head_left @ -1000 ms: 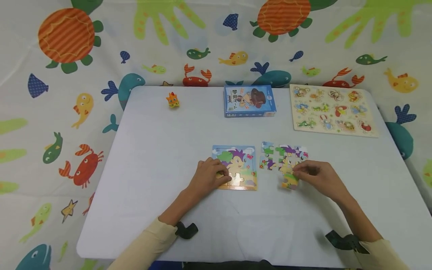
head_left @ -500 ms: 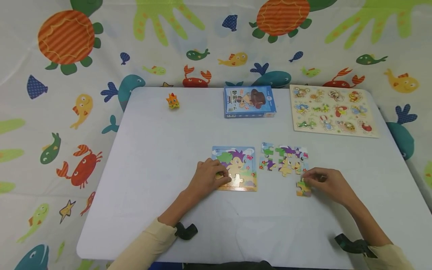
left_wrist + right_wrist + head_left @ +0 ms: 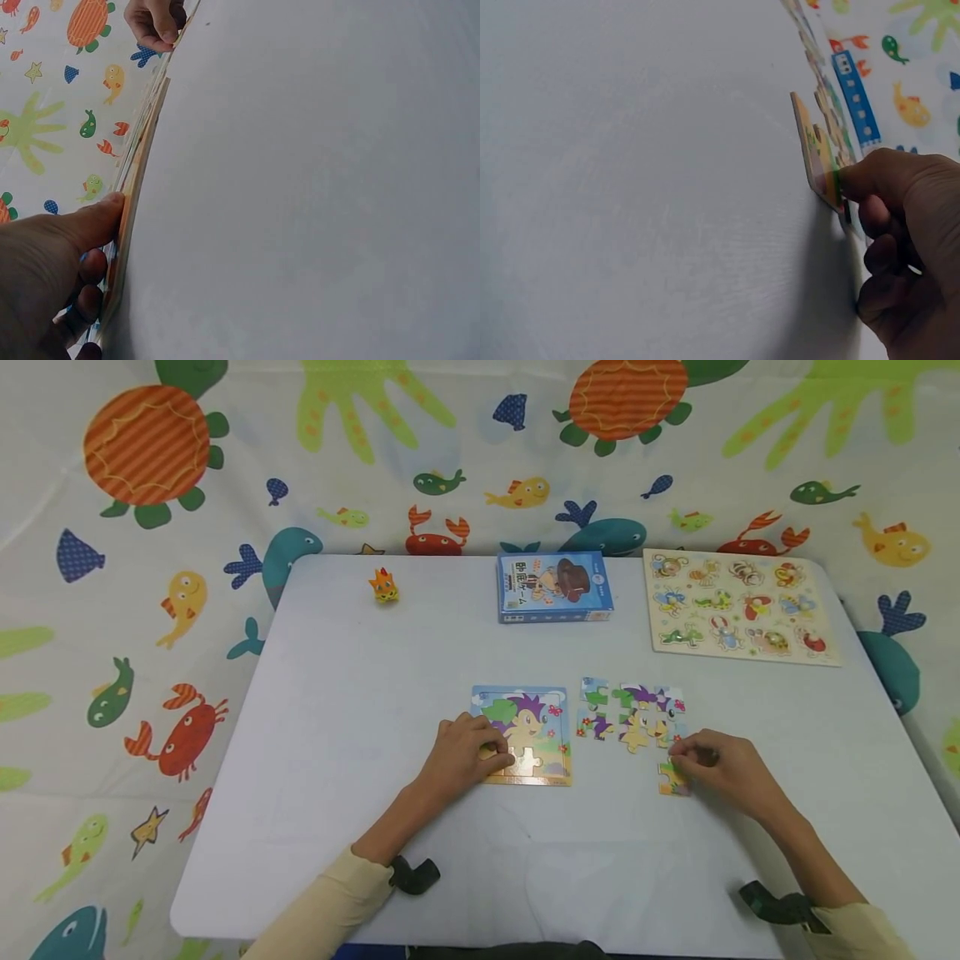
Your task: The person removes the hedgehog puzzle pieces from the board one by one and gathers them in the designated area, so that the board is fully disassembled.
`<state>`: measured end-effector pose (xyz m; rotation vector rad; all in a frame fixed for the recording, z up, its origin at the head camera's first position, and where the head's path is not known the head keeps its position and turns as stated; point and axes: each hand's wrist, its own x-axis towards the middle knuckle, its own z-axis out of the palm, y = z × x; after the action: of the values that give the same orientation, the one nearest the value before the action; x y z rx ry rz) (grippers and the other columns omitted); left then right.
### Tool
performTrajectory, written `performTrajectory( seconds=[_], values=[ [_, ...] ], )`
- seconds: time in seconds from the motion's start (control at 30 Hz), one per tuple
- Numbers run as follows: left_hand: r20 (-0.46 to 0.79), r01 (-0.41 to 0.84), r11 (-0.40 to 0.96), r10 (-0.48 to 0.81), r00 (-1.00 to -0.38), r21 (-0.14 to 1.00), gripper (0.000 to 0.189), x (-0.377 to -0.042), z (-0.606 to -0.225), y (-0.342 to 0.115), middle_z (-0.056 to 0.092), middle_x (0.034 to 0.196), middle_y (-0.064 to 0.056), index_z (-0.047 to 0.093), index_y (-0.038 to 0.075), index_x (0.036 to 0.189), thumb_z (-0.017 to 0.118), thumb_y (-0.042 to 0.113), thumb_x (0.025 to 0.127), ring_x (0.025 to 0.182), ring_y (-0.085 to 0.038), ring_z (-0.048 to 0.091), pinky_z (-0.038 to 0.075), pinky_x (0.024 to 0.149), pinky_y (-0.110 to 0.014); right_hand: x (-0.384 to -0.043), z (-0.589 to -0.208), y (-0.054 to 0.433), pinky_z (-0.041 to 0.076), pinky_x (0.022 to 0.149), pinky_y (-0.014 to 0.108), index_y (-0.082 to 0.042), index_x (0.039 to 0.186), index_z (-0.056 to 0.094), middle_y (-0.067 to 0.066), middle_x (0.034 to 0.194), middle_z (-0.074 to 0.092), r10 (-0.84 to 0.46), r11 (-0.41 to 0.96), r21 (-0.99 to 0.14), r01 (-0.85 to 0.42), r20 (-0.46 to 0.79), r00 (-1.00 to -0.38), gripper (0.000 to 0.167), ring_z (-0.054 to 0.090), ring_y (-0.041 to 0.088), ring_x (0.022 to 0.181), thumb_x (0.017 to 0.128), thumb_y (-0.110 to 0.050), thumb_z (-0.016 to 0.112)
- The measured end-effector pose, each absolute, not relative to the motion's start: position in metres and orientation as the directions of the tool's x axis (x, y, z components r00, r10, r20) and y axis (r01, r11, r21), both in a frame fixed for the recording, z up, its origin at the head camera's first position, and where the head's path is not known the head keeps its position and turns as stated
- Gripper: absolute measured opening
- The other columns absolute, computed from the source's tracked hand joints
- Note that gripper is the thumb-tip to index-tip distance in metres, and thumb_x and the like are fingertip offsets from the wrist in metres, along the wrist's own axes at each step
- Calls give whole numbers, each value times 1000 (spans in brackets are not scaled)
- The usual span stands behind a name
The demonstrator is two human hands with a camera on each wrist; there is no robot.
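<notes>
A small jigsaw board [image 3: 555, 735] lies on the table, showing a purple-haired cartoon animal, with a bare piece-shaped spot low in its picture. My left hand [image 3: 461, 752] grips its lower left part, covering that corner; the left wrist view has the thumb [image 3: 101, 223] on the board's near edge. To the right, my right hand [image 3: 723, 768] pinches a green-and-yellow puzzle piece [image 3: 672, 782] by its upper right part. In the right wrist view that puzzle piece [image 3: 815, 154] looks tilted against the thumb. Several loose puzzle pieces [image 3: 636, 727] lie between board and right hand.
Behind stand a blue box [image 3: 555, 587] and, to its right, a wooden insect puzzle board [image 3: 742, 603]. A small orange-and-yellow toy figure [image 3: 385, 586] is at the back left. A sea-animal cloth [image 3: 480, 452] hangs behind the white table [image 3: 337, 693].
My right hand has moved right and slightly nearer with the green-and-yellow puzzle piece, away from under the middle loose pieces, then nearly stopped. The left hand has stayed on the board.
</notes>
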<state>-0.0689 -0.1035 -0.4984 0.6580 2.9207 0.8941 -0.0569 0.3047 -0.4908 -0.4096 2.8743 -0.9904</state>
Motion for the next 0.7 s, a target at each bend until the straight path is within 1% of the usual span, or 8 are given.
performTrajectory(
  seconds=[0.13,0.3,0.4,0.5,0.6,0.7],
  values=[
    [107,387,751,394,-913,535,16,-68,-499,-104,51,79,17,67,29,78,80,36,84,78,-9,43,31,71,-37,-55,-492,303,43,64,16,-14,92,76,-8,78,60,-265,772,-589,-238,43,-963,11,53,11,72,84,-8,79],
    [118,387,749,388,-914,538,15,-65,-500,-104,53,80,15,68,28,78,79,35,84,80,-10,44,31,71,-37,-52,-493,302,44,66,19,-13,92,78,-8,83,63,-275,794,-543,-273,80,-958,11,54,11,75,82,-8,80],
    [122,395,740,396,-910,545,13,-64,-499,-104,55,82,14,68,27,80,78,34,85,82,-11,45,32,73,-37,-52,-491,302,42,63,20,-12,93,79,-9,83,65,-282,795,-526,-302,121,-952,12,52,10,73,82,-9,81],
    [118,408,720,419,-901,562,9,-63,-497,-106,58,86,12,71,25,83,76,31,87,84,-12,47,33,75,-38,-56,-486,298,37,58,20,-11,94,79,-10,78,62,-292,784,-514,-348,190,-938,13,48,8,69,82,-6,80],
    [102,418,699,446,-889,581,2,-63,-494,-111,61,92,10,74,23,89,75,25,88,88,-12,48,36,80,-40,-64,-479,283,36,55,20,-9,96,78,-10,76,60,-311,755,-516,-404,260,-914,16,46,7,68,81,-3,79],
    [111,441,670,476,-873,597,7,-62,-494,-117,64,97,10,77,22,94,74,21,88,90,-12,50,38,82,-41,-75,-475,250,42,58,22,-8,98,77,-9,80,62,-375,704,-525,-478,297,-878,18,51,7,71,81,-4,80]
  ],
)
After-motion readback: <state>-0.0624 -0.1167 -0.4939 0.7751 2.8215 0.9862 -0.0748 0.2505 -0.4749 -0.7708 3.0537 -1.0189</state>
